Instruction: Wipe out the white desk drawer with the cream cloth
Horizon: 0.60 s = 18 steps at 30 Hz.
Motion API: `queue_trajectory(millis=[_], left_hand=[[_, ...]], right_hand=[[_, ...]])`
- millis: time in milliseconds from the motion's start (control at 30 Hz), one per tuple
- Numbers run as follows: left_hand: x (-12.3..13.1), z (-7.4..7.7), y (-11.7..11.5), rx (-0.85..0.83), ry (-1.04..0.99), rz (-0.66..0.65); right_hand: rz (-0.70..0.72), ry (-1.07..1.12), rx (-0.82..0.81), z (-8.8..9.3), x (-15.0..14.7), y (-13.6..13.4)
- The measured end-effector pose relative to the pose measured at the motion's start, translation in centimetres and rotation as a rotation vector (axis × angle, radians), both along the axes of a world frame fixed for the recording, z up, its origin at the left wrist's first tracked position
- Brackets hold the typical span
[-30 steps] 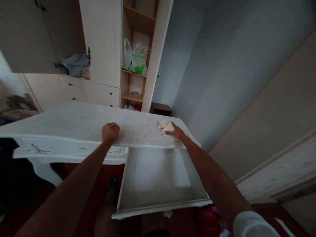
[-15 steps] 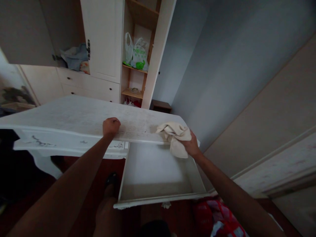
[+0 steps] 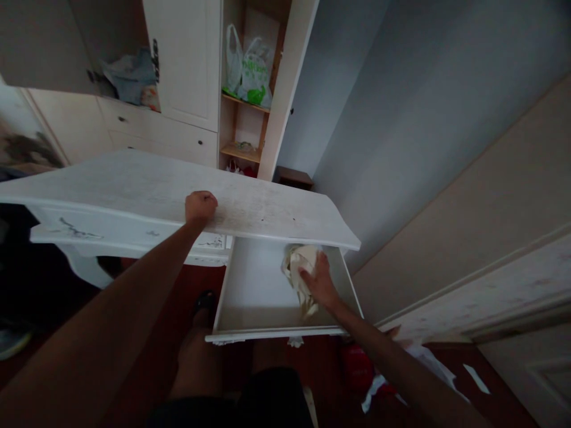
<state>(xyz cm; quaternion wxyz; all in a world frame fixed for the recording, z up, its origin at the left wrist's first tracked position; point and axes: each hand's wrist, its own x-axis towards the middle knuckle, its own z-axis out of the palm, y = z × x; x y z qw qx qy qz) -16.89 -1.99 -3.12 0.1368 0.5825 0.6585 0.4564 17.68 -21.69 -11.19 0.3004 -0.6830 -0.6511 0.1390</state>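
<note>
The right hand (image 3: 322, 280) clamps its grip on cloth (image 3: 298, 267) in the drawer (image 3: 252, 285), left hand (image 3: 200, 206) fisted, green bag lettering (image 3: 255, 66) illegible.

- Dim, greyish light, source unclear
- Near-black shadow below the desk surface's (image 3: 120, 184) left end
- Drawer (image 3: 250, 279): pale floor, shaded toward its front edge
- Cloth (image 3: 306, 261) slightly blurred
- Left forearm (image 3: 98, 321) stretched by wide-angle distortion

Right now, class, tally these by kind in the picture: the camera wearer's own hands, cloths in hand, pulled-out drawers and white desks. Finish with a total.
Hands (left hand, right hand): 2
Cloth: 1
Pulled-out drawer: 1
White desk: 1
Total: 5
</note>
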Motion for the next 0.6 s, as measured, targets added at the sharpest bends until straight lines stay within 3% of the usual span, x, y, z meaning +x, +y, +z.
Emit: queue_trajectory(millis=[133,267,333,467,600], left_hand=[[0.1,0.0,0.0,-0.001,0.005,0.008],[0.2,0.1,-0.1,-0.002,0.006,0.008],[0.2,0.1,-0.1,0.002,0.001,0.010],[0.2,-0.1,-0.1,0.007,-0.022,0.001],[0.2,-0.3,0.1,-0.010,-0.033,0.003]], right_hand=[[0.149,-0.329,-0.225,2.3,-2.2,-0.9],[-0.014,-0.411,-0.222,4.6,-2.6,-0.1],[-0.047,-0.409,-0.246,4.3,-2.2,0.7],[0.033,-0.283,-0.393,1.4,-2.2,1.5],[0.010,-0.297,-0.305,-0.2,-2.8,1.0]])
